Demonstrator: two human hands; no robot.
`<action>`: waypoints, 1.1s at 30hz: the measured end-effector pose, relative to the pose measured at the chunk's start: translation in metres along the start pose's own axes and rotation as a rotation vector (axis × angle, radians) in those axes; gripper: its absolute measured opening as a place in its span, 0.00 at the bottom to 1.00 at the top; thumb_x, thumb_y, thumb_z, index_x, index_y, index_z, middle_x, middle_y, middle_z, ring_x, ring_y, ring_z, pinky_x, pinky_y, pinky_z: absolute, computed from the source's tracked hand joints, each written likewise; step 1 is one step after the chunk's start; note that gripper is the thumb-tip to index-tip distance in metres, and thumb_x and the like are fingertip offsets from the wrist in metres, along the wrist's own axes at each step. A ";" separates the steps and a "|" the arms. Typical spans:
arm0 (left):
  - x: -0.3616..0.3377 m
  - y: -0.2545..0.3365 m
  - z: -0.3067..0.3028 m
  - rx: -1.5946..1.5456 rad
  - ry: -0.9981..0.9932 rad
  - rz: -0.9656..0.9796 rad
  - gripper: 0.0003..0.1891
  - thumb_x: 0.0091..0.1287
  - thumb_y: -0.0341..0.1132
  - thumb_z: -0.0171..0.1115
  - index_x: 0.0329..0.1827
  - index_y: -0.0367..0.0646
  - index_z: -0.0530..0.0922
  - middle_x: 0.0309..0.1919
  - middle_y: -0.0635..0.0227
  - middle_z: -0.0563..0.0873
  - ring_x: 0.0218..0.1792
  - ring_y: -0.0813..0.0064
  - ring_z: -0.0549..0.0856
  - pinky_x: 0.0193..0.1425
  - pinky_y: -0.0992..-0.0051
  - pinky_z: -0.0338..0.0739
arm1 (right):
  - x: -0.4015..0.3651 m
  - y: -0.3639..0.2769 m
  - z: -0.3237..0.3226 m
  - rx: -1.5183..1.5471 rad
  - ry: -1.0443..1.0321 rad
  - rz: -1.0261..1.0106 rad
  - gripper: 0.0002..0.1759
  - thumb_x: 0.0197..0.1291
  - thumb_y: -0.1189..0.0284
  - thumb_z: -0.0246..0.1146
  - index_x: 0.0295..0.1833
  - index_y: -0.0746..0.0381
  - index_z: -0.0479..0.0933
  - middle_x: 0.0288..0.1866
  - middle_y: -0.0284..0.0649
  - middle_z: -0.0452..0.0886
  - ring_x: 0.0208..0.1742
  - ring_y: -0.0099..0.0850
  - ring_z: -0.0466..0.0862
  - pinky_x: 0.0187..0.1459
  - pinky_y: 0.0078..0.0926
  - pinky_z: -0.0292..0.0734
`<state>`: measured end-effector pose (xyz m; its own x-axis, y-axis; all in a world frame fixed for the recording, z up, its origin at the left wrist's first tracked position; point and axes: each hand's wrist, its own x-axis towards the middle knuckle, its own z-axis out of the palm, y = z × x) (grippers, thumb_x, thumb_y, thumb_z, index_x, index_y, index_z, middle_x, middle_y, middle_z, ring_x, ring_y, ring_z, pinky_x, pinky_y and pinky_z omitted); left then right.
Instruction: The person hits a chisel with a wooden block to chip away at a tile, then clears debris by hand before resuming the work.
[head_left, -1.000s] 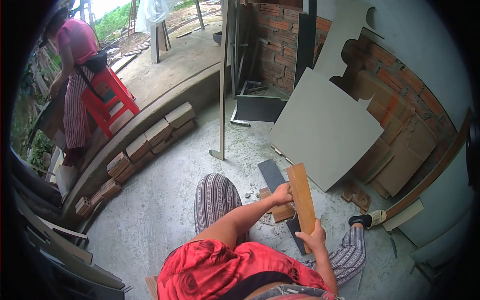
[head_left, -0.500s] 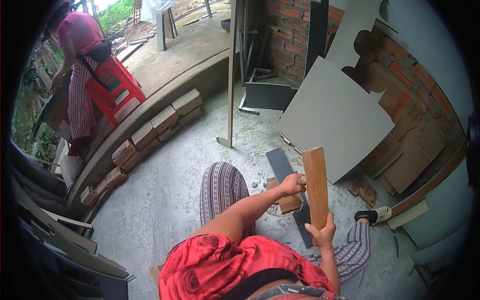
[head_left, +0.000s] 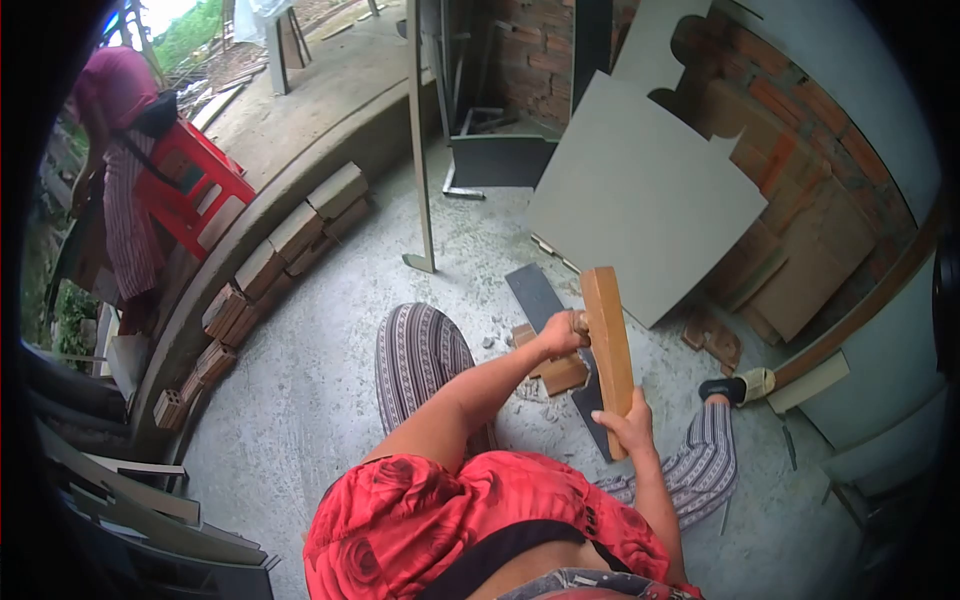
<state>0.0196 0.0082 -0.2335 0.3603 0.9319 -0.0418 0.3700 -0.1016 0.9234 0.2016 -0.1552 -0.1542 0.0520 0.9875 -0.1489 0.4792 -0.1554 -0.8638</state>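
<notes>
A long, smooth wooden block [head_left: 610, 345] is held tilted above the floor in front of me. My left hand [head_left: 562, 335] is closed around a short handle-like stub on its left side. My right hand [head_left: 630, 425] grips the lower right edge, the thumb lying across the near face and the fingers partly hidden. Beneath the block, a dark flat strip [head_left: 537, 290] lies on the concrete. Small brown wooden pieces [head_left: 562, 375] rest by the strip, with pale crumbs scattered around them.
Large grey panels [head_left: 640, 200] and cardboard [head_left: 815, 260] lean against the brick wall at right. A thin upright post [head_left: 420, 150] stands ahead. Bricks [head_left: 300, 240] line the curved ledge at left; beyond it a person in pink [head_left: 115, 80] is by a red stool [head_left: 195, 190].
The view has shifted, so the surroundings sit further left and higher. Both hands still hold the wooden block, and its lower end now shows below the right hand.
</notes>
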 end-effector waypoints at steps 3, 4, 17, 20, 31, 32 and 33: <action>-0.003 0.002 -0.005 -0.259 -0.054 -0.034 0.17 0.45 0.26 0.70 0.41 0.42 0.80 0.35 0.70 0.87 0.36 0.76 0.84 0.45 0.74 0.77 | -0.001 -0.016 0.001 0.259 -0.056 0.148 0.33 0.35 0.62 0.75 0.46 0.67 0.70 0.35 0.43 0.80 0.36 0.32 0.80 0.40 0.29 0.75; -0.001 -0.003 -0.007 -0.379 -0.074 -0.015 0.15 0.47 0.24 0.69 0.39 0.39 0.80 0.35 0.70 0.87 0.37 0.78 0.84 0.45 0.75 0.78 | -0.002 -0.017 0.000 0.254 -0.034 0.116 0.33 0.35 0.62 0.75 0.46 0.68 0.71 0.35 0.43 0.80 0.36 0.31 0.80 0.40 0.28 0.75; -0.019 0.003 -0.030 -0.174 0.084 -0.117 0.10 0.46 0.27 0.70 0.27 0.41 0.75 0.23 0.74 0.80 0.27 0.82 0.77 0.33 0.77 0.74 | -0.004 -0.004 0.001 0.097 0.020 0.052 0.34 0.33 0.59 0.75 0.44 0.68 0.71 0.36 0.47 0.81 0.37 0.36 0.82 0.40 0.30 0.75; -0.021 0.007 -0.027 -0.260 0.079 -0.067 0.10 0.48 0.23 0.68 0.30 0.40 0.76 0.25 0.74 0.81 0.29 0.82 0.78 0.36 0.77 0.74 | -0.009 -0.009 0.003 0.084 0.043 -0.030 0.33 0.36 0.59 0.74 0.46 0.66 0.71 0.36 0.46 0.81 0.37 0.36 0.82 0.41 0.30 0.75; -0.026 0.007 -0.025 -0.167 0.136 -0.136 0.18 0.44 0.36 0.71 0.39 0.41 0.80 0.32 0.61 0.86 0.35 0.68 0.84 0.44 0.70 0.76 | -0.017 -0.047 0.005 -0.013 0.096 -0.329 0.36 0.39 0.62 0.74 0.52 0.67 0.66 0.38 0.47 0.81 0.37 0.37 0.82 0.40 0.32 0.77; -0.024 0.008 -0.027 -0.161 0.137 -0.130 0.18 0.44 0.36 0.71 0.39 0.41 0.80 0.32 0.61 0.86 0.35 0.68 0.84 0.44 0.70 0.76 | -0.015 -0.038 0.006 -0.177 0.038 -0.207 0.36 0.38 0.61 0.74 0.50 0.67 0.67 0.36 0.47 0.81 0.36 0.38 0.83 0.39 0.32 0.77; -0.022 0.005 -0.025 -0.152 0.132 -0.149 0.18 0.44 0.36 0.71 0.39 0.41 0.80 0.33 0.61 0.86 0.36 0.67 0.85 0.45 0.70 0.76 | -0.012 -0.032 0.008 -0.174 0.043 -0.213 0.36 0.38 0.61 0.74 0.50 0.67 0.67 0.36 0.47 0.81 0.36 0.38 0.83 0.39 0.32 0.77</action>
<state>-0.0081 -0.0037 -0.2181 0.1926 0.9712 -0.1405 0.2739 0.0843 0.9581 0.1792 -0.1621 -0.1287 -0.0306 0.9983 0.0506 0.6267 0.0586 -0.7770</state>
